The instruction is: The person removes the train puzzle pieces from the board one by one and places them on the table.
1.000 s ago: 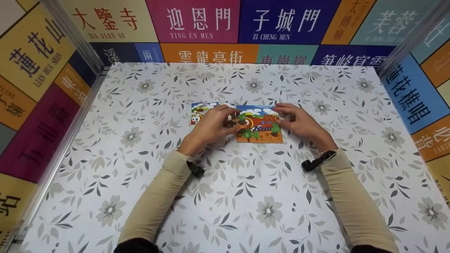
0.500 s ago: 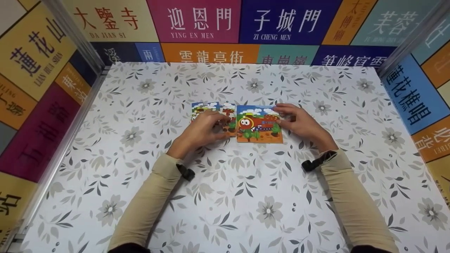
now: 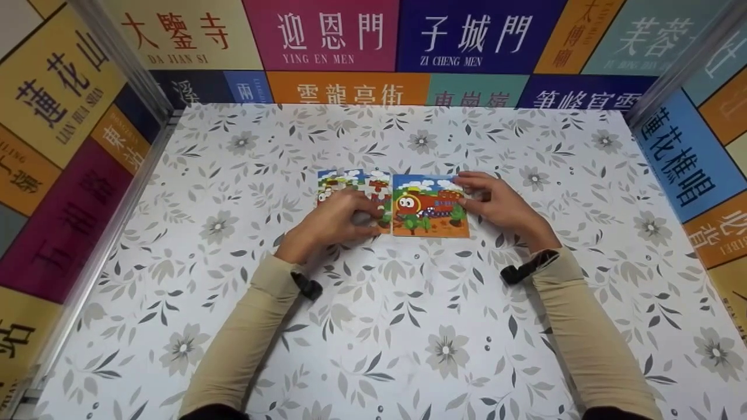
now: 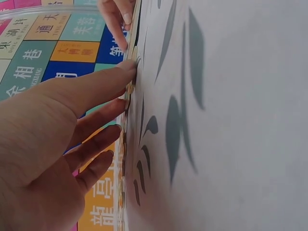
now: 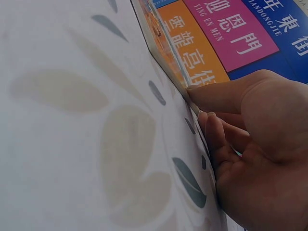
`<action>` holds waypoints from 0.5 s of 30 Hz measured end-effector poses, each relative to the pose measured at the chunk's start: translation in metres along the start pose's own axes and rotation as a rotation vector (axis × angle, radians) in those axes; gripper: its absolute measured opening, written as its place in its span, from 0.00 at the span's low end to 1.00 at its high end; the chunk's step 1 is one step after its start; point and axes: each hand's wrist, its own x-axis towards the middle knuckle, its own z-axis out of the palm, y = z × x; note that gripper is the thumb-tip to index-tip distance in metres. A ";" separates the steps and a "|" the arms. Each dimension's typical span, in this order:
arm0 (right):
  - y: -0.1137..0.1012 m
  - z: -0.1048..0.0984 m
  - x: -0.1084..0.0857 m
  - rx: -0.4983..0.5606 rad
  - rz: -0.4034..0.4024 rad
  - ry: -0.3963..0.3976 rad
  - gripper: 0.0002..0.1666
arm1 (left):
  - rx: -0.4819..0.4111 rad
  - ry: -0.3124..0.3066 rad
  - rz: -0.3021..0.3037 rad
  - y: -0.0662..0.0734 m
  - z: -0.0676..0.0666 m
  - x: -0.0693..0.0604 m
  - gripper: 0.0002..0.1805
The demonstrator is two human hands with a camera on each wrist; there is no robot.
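Note:
Two small square pictures lie side by side on the table. On the right is a picture card [image 3: 429, 219] with a red cartoon train, whole and flat. To its left lies a jigsaw puzzle [image 3: 373, 181] of a similar scene, pale gaps showing between its parts. My left hand [image 3: 330, 219] covers much of the puzzle; its thumb and forefinger pinch a jigsaw piece [image 3: 384, 220] with a green bush at the lower right edge. My right hand [image 3: 502, 204] touches the card's right edge with thumb and fingertips; the right wrist view shows the thumb [image 5: 216, 96] against that edge.
A white tablecloth [image 3: 408, 350] with grey leaves and flowers covers the table. Colourful printed panels [image 3: 327, 35] stand along the back and both sides. A dark camera is strapped on each wrist.
The left hand has moved left and down from the card's left part to the puzzle, carrying the jigsaw piece down to its right edge. The right hand and card have stayed put.

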 end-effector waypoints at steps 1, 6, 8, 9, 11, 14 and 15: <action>0.000 0.000 0.000 -0.002 0.002 0.000 0.31 | -0.004 -0.002 -0.005 0.000 0.000 0.000 0.17; 0.000 0.000 0.000 0.000 0.008 0.004 0.31 | -0.015 -0.010 -0.026 0.001 0.000 0.000 0.18; 0.000 0.000 0.000 -0.002 0.006 0.006 0.31 | -0.018 -0.012 -0.023 0.002 0.000 -0.001 0.17; 0.000 0.000 0.000 -0.002 0.004 0.007 0.30 | -0.021 -0.013 -0.021 0.002 0.000 -0.001 0.17; 0.000 0.000 0.000 -0.003 0.003 0.010 0.30 | -0.026 -0.012 -0.021 0.002 0.000 -0.001 0.17; 0.000 0.001 0.000 -0.009 0.002 0.014 0.30 | -0.025 -0.009 -0.030 0.003 0.001 -0.001 0.19; 0.001 0.001 0.001 -0.012 0.002 0.015 0.30 | -0.025 -0.007 -0.032 0.003 0.001 -0.001 0.19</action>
